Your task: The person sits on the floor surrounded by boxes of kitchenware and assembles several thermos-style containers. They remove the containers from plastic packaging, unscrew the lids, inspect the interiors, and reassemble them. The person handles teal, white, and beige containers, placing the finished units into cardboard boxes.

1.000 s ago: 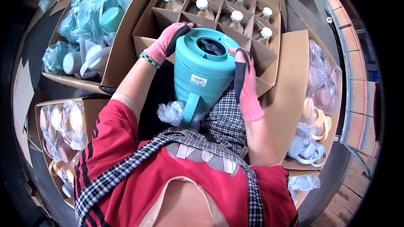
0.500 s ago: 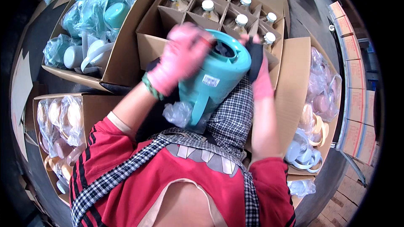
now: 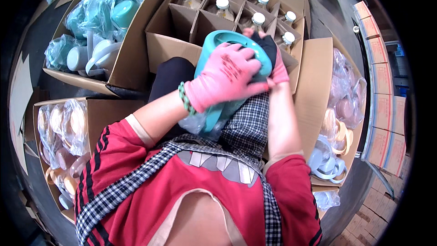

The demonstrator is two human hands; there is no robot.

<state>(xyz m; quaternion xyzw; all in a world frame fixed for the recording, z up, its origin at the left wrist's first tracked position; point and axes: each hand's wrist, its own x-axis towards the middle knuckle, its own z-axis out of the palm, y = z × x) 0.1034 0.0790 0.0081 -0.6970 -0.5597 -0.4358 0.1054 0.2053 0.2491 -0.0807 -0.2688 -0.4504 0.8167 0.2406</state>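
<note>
A teal jug (image 3: 210,45) with a round mouth leans upright across my lap. My left hand (image 3: 227,73), in a pink glove, lies over the mouth with its fingers curled and its thumb stretched toward my right wrist. What is under those fingers is hidden. My right hand (image 3: 278,64), in a pink glove with a dark covering over part of it, grips the jug's right side near the rim. Clear plastic wrap (image 3: 193,123) bunches around the jug's lower end.
A divided carton (image 3: 166,48) ahead holds several clear bottles with white caps (image 3: 222,3). At left, a carton (image 3: 129,50) holds wrapped teal and grey jug parts; another (image 3: 107,120) holds beige and mauve ones. A carton (image 3: 314,82) of wrapped parts stands at right.
My left hand has moved right from the jug's left rim and now covers its mouth. The right hand stays at the jug's right side.
</note>
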